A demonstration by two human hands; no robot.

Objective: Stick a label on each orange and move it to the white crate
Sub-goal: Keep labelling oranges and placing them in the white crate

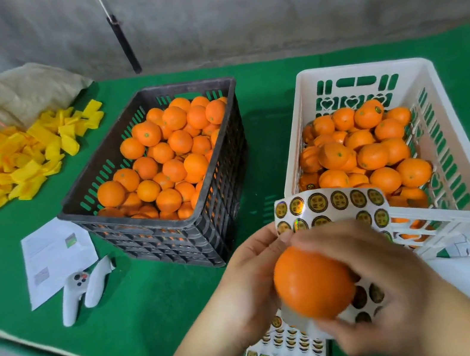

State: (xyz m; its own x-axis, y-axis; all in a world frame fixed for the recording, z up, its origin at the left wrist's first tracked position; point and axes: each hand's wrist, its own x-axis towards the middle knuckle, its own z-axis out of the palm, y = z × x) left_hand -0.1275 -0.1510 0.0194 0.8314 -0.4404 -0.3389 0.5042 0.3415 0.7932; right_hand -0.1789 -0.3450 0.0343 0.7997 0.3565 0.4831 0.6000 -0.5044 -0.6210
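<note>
Head view, two crates (163, 171), one held orange (313, 283)

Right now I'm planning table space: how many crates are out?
2: a black crate left of centre and a white crate to its right, both holding oranges. None seems hidden.

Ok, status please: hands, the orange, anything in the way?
Right hand grips orange. Left hand holds label sheet. Orange not yet in white crate. Path to crate open.
</note>
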